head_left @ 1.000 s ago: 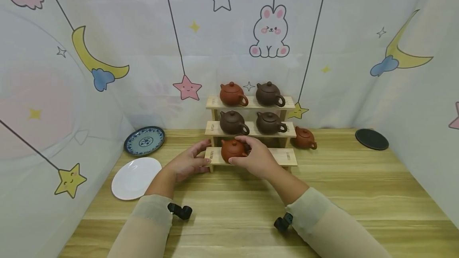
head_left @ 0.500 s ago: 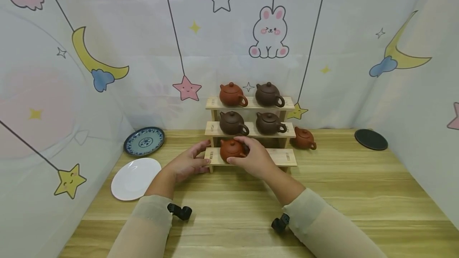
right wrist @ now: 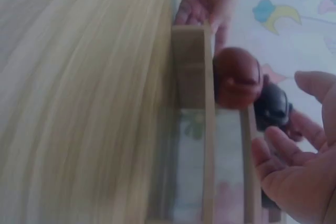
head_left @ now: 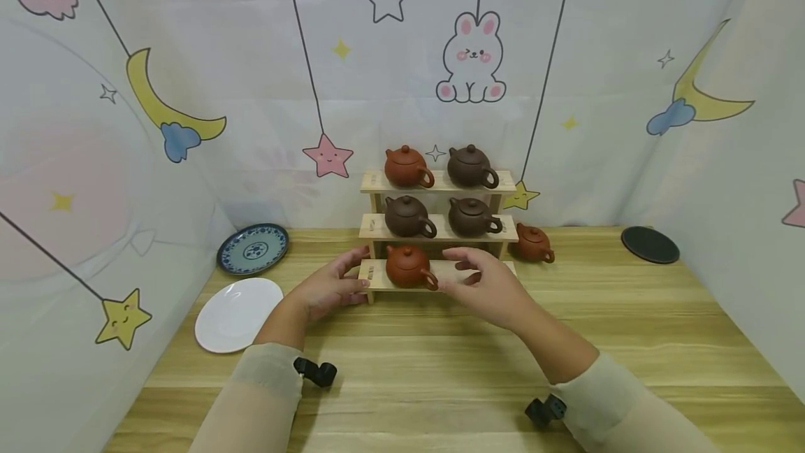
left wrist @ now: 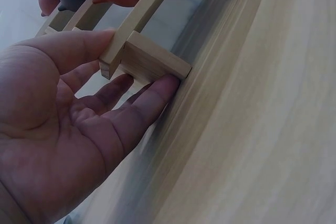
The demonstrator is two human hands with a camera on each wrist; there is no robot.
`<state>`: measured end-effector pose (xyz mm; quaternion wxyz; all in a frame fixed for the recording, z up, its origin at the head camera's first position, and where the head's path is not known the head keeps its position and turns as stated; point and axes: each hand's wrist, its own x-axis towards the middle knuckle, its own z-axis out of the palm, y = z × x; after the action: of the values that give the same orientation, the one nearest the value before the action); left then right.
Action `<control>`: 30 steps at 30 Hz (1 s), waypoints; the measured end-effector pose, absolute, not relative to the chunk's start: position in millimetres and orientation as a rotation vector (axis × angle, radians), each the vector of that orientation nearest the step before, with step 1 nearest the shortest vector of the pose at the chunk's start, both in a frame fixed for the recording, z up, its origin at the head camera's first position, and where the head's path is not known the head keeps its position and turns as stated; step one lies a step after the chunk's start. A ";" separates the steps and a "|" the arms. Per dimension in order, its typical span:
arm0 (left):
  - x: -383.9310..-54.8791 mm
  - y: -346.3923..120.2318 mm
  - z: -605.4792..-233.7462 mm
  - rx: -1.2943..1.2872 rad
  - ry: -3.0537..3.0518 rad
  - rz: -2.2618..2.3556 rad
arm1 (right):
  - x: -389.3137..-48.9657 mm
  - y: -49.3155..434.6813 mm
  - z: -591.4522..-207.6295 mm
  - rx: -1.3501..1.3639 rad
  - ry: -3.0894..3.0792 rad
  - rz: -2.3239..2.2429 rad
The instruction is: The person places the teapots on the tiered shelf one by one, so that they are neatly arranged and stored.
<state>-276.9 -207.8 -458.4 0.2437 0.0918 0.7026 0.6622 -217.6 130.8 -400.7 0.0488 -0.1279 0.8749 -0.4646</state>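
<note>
A reddish-brown teapot [head_left: 407,268] sits on the lowest step of a wooden three-step stand [head_left: 372,272], handle toward the right. My right hand [head_left: 487,289] is just right of it, fingers spread and apart from the pot; the right wrist view also shows this hand [right wrist: 304,166] holding nothing. At the stand's left end my left hand [head_left: 330,289] holds the lowest step. In the left wrist view, its thumb lies against the plank [left wrist: 131,30] and its fingers touch the leg [left wrist: 152,59] below.
Higher steps carry a red teapot [head_left: 405,168] and dark brown teapots [head_left: 469,168]. Another red teapot [head_left: 532,243] stands on the table behind the stand's right side. A patterned plate [head_left: 254,249] and white plate [head_left: 235,317] lie left, a dark round mat [head_left: 650,244] far right.
My right hand has let go of the red teapot on the lowest step and moved right, with its fingers opened. The teapot stays there; my left hand has not visibly moved.
</note>
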 end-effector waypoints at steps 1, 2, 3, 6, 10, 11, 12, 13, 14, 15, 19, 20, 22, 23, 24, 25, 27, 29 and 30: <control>-276.9 -208.0 -458.4 0.251 1.920 1.808 | -215.8 137.8 -400.9 -0.391 2.662 -1.428; -277.0 -208.1 -458.2 0.253 1.920 1.807 | -214.0 144.7 -401.0 -0.390 2.661 -1.442; -277.2 -208.2 -458.2 0.254 1.920 1.807 | -212.4 151.7 -401.2 -0.388 2.664 -1.448; -277.9 -209.2 -458.7 0.260 1.921 1.803 | -208.5 171.9 -402.5 -0.384 2.691 -1.455; -278.4 -209.8 -458.8 0.253 1.925 1.803 | -202.2 194.0 -402.8 -0.350 2.749 -1.425; -278.1 -209.7 -458.6 0.254 1.926 1.802 | -200.5 199.0 -402.9 -0.339 2.766 -1.413; -277.8 -209.6 -458.2 0.255 1.928 1.801 | -199.1 203.9 -403.2 -0.327 2.779 -1.404; -277.5 -209.4 -457.9 0.255 1.929 1.801 | -197.9 208.6 -403.4 -0.317 2.793 -1.399; -277.1 -209.3 -457.4 0.260 1.928 1.799 | -197.0 213.4 -403.7 -0.312 2.807 -1.391; -276.7 -209.2 -457.1 0.259 1.930 1.798 | -196.2 218.2 -403.9 -0.304 2.825 -1.374; -276.0 -208.8 -456.5 0.253 1.932 1.798 | -196.7 237.2 -406.3 -0.277 2.882 -1.307; -276.0 -208.6 -456.6 0.257 1.931 1.800 | -197.7 241.9 -407.2 -0.267 2.891 -1.290; -276.3 -208.1 -457.0 0.251 1.926 1.806 | -201.2 250.7 -409.3 -0.240 2.900 -1.269; -276.5 -208.0 -457.2 0.251 1.922 1.808 | -203.9 254.6 -410.5 -0.228 2.900 -1.263; -276.7 -207.8 -457.5 0.253 1.923 1.808 | -206.7 258.4 -411.7 -0.208 2.896 -1.256; -276.9 -207.7 -457.7 0.245 1.920 1.812 | -209.8 262.0 -413.0 -0.185 2.890 -1.257; -277.1 -207.3 -457.9 0.240 1.918 1.815 | -217.4 268.7 -416.2 -0.133 2.877 -1.257; -277.0 -207.1 -457.8 0.245 1.917 1.813 | -225.7 274.3 -419.5 -0.075 2.866 -1.254; -276.8 -207.0 -457.6 0.247 1.918 1.812 | -230.2 277.1 -421.2 -0.047 2.861 -1.251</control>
<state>-276.8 -207.0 -457.6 0.2435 0.0906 0.7019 0.6632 -230.2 277.1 -421.2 0.0091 -0.0152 0.9161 -0.4007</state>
